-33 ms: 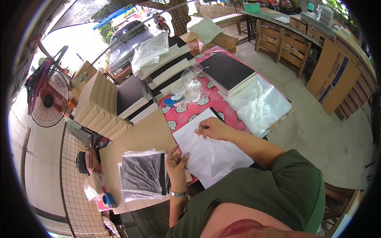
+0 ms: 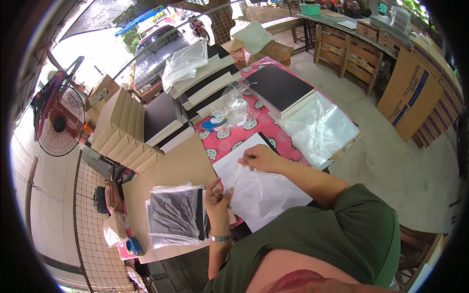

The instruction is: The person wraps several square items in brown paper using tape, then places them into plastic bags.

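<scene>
We've got the clear thin plastic bag [image 2: 254, 188] pinched between both hands: left hand [image 2: 218, 200] grips its near-left edge, right hand [image 2: 259, 158] its far edge, so it stretches diagonally across the white sheet [image 2: 283, 200].

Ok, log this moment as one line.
left hand: pinching clear bag | right hand: gripping bag's far edge | under: white sheet

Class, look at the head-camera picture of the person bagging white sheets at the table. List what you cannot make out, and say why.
- What lies under the clear bag: the left hand and right hand cover it.
- Contents of the bagged black stack: glare on the wrap.
- The box side: bent at the fisheye rim.
- Items on the far bench: too small.
</scene>
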`<state>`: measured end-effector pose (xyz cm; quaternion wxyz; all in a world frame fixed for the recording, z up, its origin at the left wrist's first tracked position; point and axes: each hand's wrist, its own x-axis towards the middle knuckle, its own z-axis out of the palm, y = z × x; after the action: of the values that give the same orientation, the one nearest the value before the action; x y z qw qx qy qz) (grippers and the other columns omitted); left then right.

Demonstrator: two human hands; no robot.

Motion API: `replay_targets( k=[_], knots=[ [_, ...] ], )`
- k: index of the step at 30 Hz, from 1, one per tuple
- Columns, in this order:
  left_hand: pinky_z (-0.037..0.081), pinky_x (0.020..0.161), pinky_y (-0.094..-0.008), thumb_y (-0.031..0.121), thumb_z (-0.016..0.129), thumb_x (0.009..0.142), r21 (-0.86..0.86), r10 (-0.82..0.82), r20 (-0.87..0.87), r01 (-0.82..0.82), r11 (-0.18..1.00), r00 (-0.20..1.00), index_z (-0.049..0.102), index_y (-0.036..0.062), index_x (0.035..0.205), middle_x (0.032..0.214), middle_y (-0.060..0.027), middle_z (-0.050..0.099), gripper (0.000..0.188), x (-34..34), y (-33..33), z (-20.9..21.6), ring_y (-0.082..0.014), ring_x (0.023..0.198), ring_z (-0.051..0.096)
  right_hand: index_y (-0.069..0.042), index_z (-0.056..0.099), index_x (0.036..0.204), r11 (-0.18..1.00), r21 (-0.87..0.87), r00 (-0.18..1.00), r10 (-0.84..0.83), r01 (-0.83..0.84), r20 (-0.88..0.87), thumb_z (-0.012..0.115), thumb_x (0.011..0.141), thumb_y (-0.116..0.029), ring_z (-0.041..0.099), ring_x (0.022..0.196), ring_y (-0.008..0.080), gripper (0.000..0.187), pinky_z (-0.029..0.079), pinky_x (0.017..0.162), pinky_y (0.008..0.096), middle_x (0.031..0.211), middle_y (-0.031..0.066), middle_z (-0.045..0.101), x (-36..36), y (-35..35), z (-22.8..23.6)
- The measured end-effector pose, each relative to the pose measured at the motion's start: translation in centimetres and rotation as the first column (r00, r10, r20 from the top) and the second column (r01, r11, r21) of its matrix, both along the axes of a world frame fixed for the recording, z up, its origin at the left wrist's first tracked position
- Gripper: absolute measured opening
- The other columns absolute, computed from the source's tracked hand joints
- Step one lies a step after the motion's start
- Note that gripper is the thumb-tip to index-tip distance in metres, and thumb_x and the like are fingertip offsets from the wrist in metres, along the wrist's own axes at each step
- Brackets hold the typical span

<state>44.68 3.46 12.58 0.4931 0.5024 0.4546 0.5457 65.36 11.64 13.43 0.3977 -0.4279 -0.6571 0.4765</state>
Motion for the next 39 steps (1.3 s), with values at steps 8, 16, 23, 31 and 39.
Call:
replay_targets(
  k=[8, 16, 23, 31, 39],
  knots=[
    [0.032, 0.053, -0.0183, -0.005, 0.063, 0.077, -0.034, 0.089, 0.036, -0.088, 0.996, 0.995, 0.055, -0.0019, 0.104, 0.076, 0.0032, 0.05, 0.028, 1.3, 0.1, -0.8, -0.002, 0.059, 0.039, -0.002, 0.06, 0.083, 0.996, -0.079, 0.918, 0.013, -0.049, -0.396, 0.056, 0.089, -0.016, 0.05, 0.058, 0.0103, 0.016, 0.04, 0.054, 0.026, 0.063, 0.0027, 0.051, -3.0, -0.2, 0.2],
    [0.038, 0.063, -0.0187, -0.004, 0.061, 0.079, -0.039, 0.1, 0.294, -0.092, 0.995, 0.951, 0.056, 0.0018, 0.087, 0.077, 0.0022, 0.055, 0.011, 1.8, -0.4, -0.8, -0.0052, 0.067, 0.048, -0.005, 0.061, 0.084, 0.921, 0.389, 0.997, -0.013, -0.018, 0.076, 0.054, 0.091, -0.019, 0.052, 0.063, 0.0091, 0.018, 0.041, 0.057, 0.026, 0.064, 0.0034, 0.053, -2.2, -0.2, -2.5],
    [0.043, 0.067, -0.0221, 0.001, 0.058, 0.081, -0.175, 0.016, 0.224, 0.024, 0.984, 0.974, 0.054, 0.0039, 0.082, 0.076, -0.0022, 0.059, 0.006, 1.6, -0.3, -1.5, -0.0092, 0.069, 0.055, -0.003, 0.061, 0.084, 0.921, -0.326, 0.851, 0.012, -0.214, -0.525, 0.06, 0.087, -0.019, 0.051, 0.055, 0.0066, 0.016, 0.042, 0.053, 0.025, 0.074, 0.001, 0.058, -2.1, -1.2, -0.3],
    [0.048, 0.068, -0.0286, 0.019, 0.055, 0.089, -0.202, 0.001, 0.489, 0.113, 0.973, 0.872, 0.052, 0.0085, 0.09, 0.082, -0.0009, 0.057, 0.011, -2.9, -1.7, -0.5, -0.0126, 0.069, 0.055, 0.0, 0.062, 0.099, 0.762, -0.092, 0.725, 0.562, -0.641, -0.398, 0.055, 0.083, -0.005, 0.056, 0.08, 0.0102, 0.017, 0.045, 0.078, 0.0272, 0.09, 0.0039, 0.064, 1.6, -2.2, -2.1],
    [0.05, 0.071, -0.0287, 0.028, 0.063, 0.082, -0.12, 0.039, 0.562, 0.035, 0.992, 0.826, 0.051, 0.0075, 0.103, 0.087, -0.0036, 0.058, 0.031, -6.3, -2.3, 3.7, -0.0146, 0.082, 0.058, -0.004, 0.057, 0.094, 0.766, -0.224, 0.631, 0.285, -0.603, -0.722, 0.055, 0.09, -0.023, 0.057, 0.074, 0.0137, 0.019, 0.047, 0.071, 0.03, 0.083, 0.0053, 0.062, 2.6, -0.9, -2.7]
  ],
)
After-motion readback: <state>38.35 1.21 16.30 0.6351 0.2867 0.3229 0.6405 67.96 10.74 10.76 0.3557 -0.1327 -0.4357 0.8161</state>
